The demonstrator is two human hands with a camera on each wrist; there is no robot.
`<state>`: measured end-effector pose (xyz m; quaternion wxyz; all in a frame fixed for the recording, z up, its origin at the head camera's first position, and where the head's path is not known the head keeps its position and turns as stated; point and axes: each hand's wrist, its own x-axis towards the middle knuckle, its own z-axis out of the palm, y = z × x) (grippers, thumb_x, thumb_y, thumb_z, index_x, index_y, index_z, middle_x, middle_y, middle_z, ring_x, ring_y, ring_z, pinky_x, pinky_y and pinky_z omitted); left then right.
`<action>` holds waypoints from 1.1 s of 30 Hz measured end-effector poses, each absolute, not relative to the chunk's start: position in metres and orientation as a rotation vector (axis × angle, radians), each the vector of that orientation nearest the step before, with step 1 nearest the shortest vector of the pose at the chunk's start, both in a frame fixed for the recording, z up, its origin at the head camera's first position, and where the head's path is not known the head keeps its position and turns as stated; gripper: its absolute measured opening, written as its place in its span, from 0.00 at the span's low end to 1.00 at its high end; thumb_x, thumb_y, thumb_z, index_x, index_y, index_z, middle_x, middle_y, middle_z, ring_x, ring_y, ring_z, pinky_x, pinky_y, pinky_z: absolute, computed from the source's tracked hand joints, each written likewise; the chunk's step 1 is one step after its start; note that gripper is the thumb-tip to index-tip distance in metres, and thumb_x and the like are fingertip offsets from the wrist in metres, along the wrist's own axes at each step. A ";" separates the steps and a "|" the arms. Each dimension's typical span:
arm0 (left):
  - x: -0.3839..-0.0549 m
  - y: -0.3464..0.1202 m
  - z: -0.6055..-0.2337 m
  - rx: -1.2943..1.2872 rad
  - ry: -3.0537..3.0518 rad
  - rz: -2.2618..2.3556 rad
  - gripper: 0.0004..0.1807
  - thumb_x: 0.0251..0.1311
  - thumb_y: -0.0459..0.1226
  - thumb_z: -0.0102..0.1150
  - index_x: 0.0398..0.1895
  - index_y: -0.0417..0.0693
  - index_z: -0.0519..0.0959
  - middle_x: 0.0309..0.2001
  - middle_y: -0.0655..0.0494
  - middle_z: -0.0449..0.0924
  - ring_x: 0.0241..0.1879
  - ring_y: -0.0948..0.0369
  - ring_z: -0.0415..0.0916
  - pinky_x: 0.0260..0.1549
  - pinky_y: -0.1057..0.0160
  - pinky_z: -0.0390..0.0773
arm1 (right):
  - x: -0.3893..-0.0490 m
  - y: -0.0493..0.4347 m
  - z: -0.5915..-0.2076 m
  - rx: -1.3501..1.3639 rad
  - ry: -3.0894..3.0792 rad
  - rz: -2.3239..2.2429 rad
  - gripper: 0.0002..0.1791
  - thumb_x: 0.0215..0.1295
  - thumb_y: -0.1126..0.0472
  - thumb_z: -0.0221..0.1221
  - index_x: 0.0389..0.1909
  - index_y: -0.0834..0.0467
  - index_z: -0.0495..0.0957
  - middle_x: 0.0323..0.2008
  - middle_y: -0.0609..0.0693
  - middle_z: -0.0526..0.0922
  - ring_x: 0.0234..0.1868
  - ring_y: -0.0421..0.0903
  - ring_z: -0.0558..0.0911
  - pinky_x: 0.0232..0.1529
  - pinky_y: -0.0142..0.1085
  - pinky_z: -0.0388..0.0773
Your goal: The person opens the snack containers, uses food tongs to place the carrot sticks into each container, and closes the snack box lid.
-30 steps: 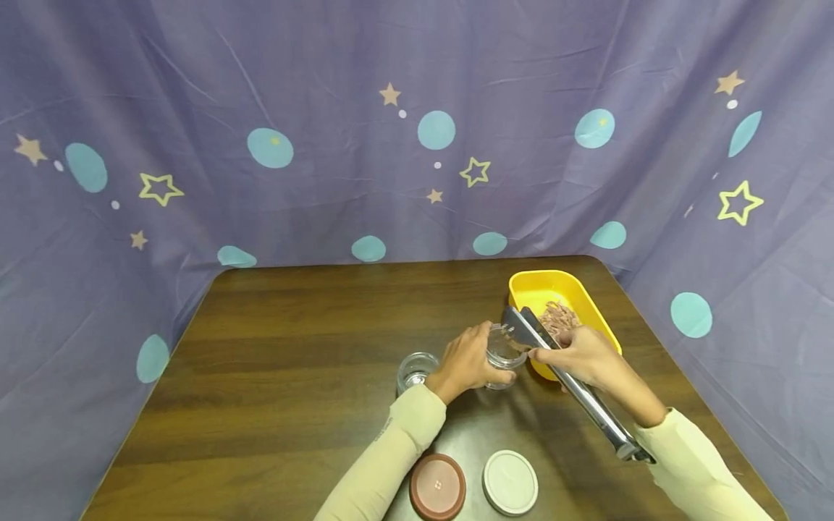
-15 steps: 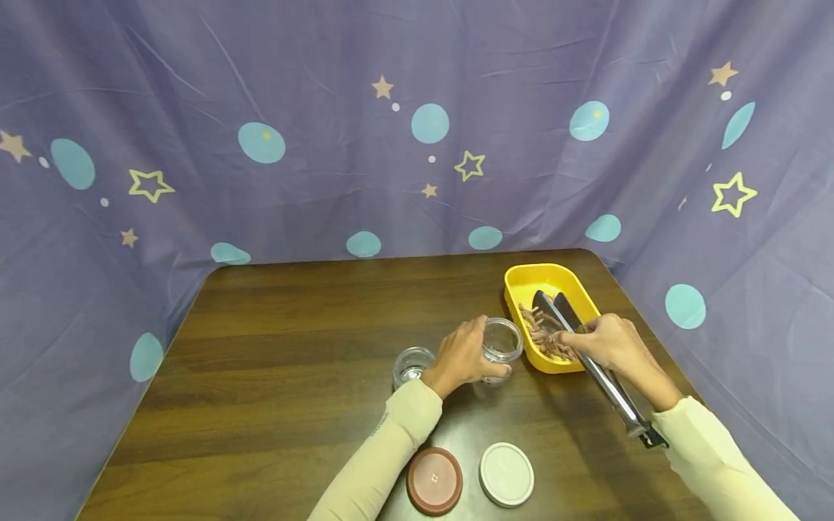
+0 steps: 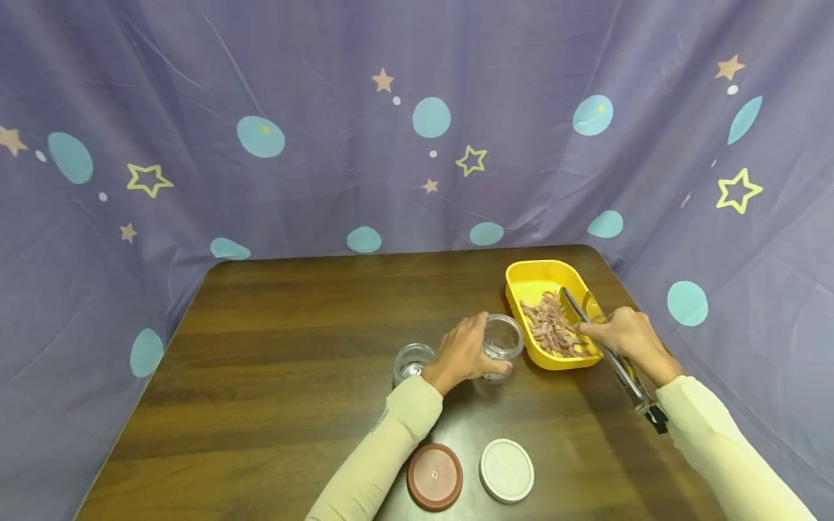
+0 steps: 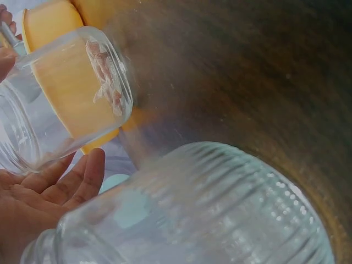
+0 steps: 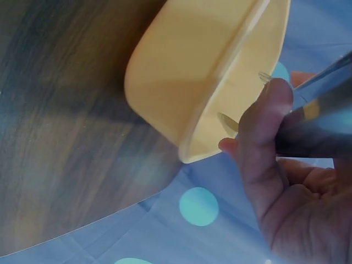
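Clear glass jar (image 3: 503, 341), likely slippery and breakable, is just beside the yellow tub (image 3: 541, 277); the left hand (image 3: 465, 350) curls fingers round its side, seemingly the safest hold. The right hand (image 3: 630, 337) grips metal tongs (image 3: 625, 378) midway.

Silver tongs (image 3: 628, 378) slant over a yellow tub (image 3: 530, 289) beside a clear jar (image 3: 504, 336).

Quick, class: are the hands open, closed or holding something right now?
Left hand: holding a clear, round glass jar.
Right hand: holding long, silver-coloured metal tongs.
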<state>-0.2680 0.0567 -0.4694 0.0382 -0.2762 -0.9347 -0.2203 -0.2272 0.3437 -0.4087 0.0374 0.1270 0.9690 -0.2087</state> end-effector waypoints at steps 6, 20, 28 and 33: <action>-0.268 0.058 -0.470 -0.836 -2.875 -0.693 0.55 0.31 0.64 0.67 0.64 0.47 0.61 0.54 0.50 0.75 0.51 0.56 0.74 0.48 0.56 0.77 | -0.231 0.347 -0.415 0.304 2.979 -0.625 0.29 0.48 0.32 0.59 0.09 0.50 0.64 0.12 0.44 0.63 0.17 0.45 0.67 0.15 0.36 0.64; -0.269 0.058 -0.469 -0.851 -2.872 -0.692 0.55 0.31 0.64 0.67 0.64 0.48 0.61 0.53 0.51 0.75 0.51 0.57 0.74 0.48 0.57 0.77 | -0.237 0.337 -0.412 0.203 2.801 -0.609 0.32 0.49 0.34 0.60 0.08 0.49 0.54 0.08 0.40 0.52 0.10 0.37 0.53 0.11 0.29 0.56; -0.268 0.061 -0.470 -0.834 -2.886 -0.682 0.55 0.30 0.64 0.68 0.64 0.48 0.61 0.54 0.50 0.75 0.52 0.56 0.74 0.49 0.57 0.77 | -0.237 0.329 -0.405 0.153 2.749 -0.599 0.30 0.49 0.38 0.62 0.09 0.48 0.55 0.09 0.40 0.52 0.10 0.36 0.54 0.11 0.28 0.56; -0.267 0.060 -0.469 -0.827 -2.886 -0.679 0.55 0.30 0.64 0.68 0.64 0.48 0.61 0.54 0.50 0.75 0.52 0.56 0.73 0.49 0.57 0.77 | -0.241 0.324 -0.407 0.127 2.748 -0.629 0.28 0.50 0.45 0.63 0.07 0.48 0.55 0.07 0.39 0.52 0.10 0.36 0.53 0.10 0.28 0.54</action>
